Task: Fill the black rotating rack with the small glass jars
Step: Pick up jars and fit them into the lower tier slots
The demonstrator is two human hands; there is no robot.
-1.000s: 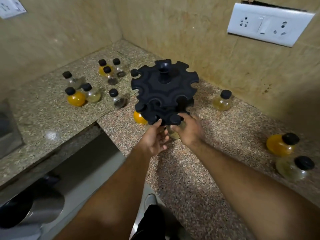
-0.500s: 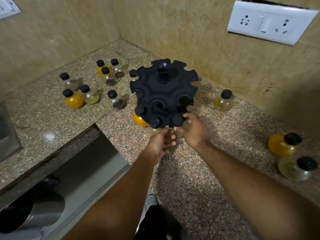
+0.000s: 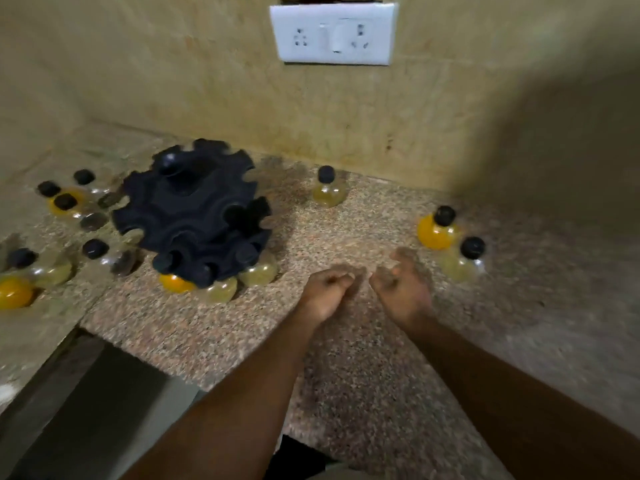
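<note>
Left of both empty hands, rack.

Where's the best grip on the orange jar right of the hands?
Probably the narrow neck just under the black cap of the orange jar, from above with the right hand. It stands upright, and the round belly is wider and likely slippery. A paler jar crowds its right.

Motion-blurred hands, smeared rack, orange jar cut off left

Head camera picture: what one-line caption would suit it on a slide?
Both empty hands, left hand and right hand, hover over the counter beside the partly filled black rack.
</note>
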